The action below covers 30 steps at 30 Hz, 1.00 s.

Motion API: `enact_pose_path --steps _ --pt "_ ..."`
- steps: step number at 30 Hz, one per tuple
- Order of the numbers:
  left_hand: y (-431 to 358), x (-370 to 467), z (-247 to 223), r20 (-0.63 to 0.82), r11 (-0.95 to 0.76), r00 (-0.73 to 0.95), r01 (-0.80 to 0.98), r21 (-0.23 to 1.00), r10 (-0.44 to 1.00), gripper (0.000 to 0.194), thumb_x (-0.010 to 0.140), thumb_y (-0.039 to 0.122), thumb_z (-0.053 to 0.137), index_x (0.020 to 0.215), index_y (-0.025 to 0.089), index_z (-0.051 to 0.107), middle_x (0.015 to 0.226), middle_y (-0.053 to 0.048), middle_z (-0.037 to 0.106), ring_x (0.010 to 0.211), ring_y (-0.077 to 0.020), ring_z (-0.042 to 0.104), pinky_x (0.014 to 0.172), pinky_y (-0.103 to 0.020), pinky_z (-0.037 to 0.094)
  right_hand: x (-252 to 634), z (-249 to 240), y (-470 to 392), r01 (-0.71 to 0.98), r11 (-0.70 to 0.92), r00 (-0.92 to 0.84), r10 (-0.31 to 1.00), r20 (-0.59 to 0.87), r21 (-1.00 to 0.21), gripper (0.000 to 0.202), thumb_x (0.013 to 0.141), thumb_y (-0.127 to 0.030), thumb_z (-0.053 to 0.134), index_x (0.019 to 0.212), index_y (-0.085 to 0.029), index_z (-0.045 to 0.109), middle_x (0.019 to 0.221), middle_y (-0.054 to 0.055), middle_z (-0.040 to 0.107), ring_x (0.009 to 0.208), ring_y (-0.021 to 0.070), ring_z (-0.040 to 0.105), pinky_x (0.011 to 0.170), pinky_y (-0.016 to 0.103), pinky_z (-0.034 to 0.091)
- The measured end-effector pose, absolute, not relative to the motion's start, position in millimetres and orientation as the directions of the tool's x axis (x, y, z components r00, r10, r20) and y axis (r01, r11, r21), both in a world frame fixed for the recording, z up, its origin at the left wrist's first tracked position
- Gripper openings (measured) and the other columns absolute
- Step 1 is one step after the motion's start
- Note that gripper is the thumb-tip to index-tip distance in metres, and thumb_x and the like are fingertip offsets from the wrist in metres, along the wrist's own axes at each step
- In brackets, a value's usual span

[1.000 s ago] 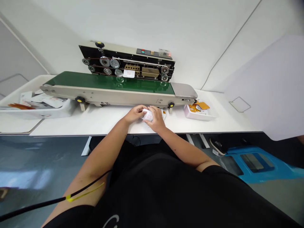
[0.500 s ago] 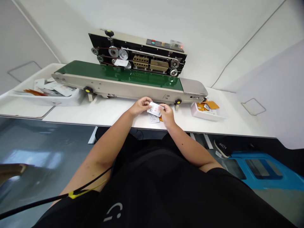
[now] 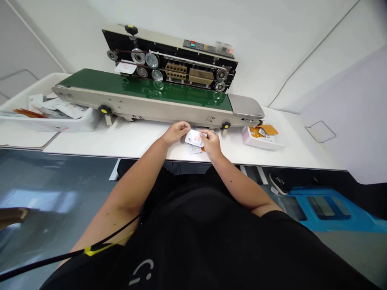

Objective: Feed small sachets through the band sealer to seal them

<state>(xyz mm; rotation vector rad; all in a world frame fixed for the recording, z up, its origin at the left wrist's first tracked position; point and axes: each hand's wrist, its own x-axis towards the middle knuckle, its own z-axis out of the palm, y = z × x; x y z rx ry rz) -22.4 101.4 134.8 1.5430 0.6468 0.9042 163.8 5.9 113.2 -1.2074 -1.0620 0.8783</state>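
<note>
A small white sachet (image 3: 194, 138) with pink and black print is held above the table's front part. My right hand (image 3: 213, 144) grips its right edge, thumb on top. At its upper left corner, the fingers of my left hand (image 3: 175, 133) are pinched together against the edge. Beneath the sachet lies another white printed packet (image 3: 194, 149), and a bit of orange (image 3: 203, 149) shows beside it, mostly hidden. Behind my hands stands a band sealing machine (image 3: 175, 66) with a green conveyor belt (image 3: 127, 86); a white sachet (image 3: 126, 67) sticks out at its left rollers.
At the left, a white bin (image 3: 72, 125) holds several white and orange packets. A smaller white box (image 3: 256, 141) with orange and white packets stands right of the conveyor. The white table (image 3: 145, 139) ends just in front of me. A blue plastic stool (image 3: 320, 205) is on the floor at right.
The sachet in the machine has travelled left along the rollers. My left thumb has slid back from the held sachet's face to its corner. The view has shifted slightly.
</note>
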Motion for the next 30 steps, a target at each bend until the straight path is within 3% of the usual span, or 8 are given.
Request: enact_pose_path --steps 6,13,20,24,30 --pt "101 -23 136 0.206 -0.281 0.558 0.05 0.958 0.804 0.026 0.087 0.04 0.073 0.087 0.015 0.066 0.076 0.0 0.06 0.067 -0.0108 0.05 0.064 -0.025 0.039 161 121 1 0.012 0.169 0.336 0.928 0.163 -0.986 0.036 0.083 -0.054 0.074 0.1 -0.023 0.076 0.088 0.003 0.073 0.077 0.0187 0.069 0.068 0.032 0.059" --pt "105 -24 131 0.195 -0.276 0.58 0.053 0.96 0.791 0.032 0.089 0.047 0.07 0.085 0.016 0.064 0.071 0.001 0.054 0.065 -0.0107 0.046 0.062 -0.024 0.036 162 118 1 0.013 0.205 0.344 0.918 0.197 -0.979 0.035 0.083 -0.053 0.074 0.099 -0.022 0.076 0.093 0.003 0.073 0.078 0.0177 0.067 0.071 0.032 0.058" --pt "105 -26 133 0.132 -0.143 0.633 -0.034 0.989 0.763 0.034 0.085 0.048 0.076 0.081 0.017 0.062 0.063 0.003 0.049 0.057 -0.0093 0.042 0.058 -0.024 0.032 164 120 -4 0.304 0.249 0.29 0.895 0.338 -0.92 0.034 0.091 -0.054 0.065 0.102 -0.024 0.077 0.098 0.004 0.076 0.08 0.0193 0.067 0.078 0.036 0.057" --pt "106 -26 135 0.074 -0.057 0.642 -0.048 0.997 0.763 0.031 0.081 0.043 0.08 0.077 0.017 0.063 0.061 0.002 0.049 0.056 -0.0096 0.041 0.056 -0.025 0.029 159 129 -15 0.477 0.332 0.198 0.862 0.467 -0.814 0.03 0.096 -0.05 0.06 0.104 -0.029 0.078 0.107 0.005 0.077 0.097 0.0241 0.069 0.093 0.041 0.055" --pt "109 -26 136 0.033 0.009 0.634 -0.064 0.998 0.773 0.025 0.076 0.037 0.079 0.076 0.017 0.066 0.062 0.001 0.051 0.055 -0.0099 0.041 0.054 -0.025 0.026 153 136 -24 0.549 0.33 0.139 0.87 0.474 -0.768 0.029 0.098 -0.049 0.057 0.105 -0.032 0.079 0.102 0.005 0.077 0.098 0.0269 0.07 0.097 0.043 0.054"
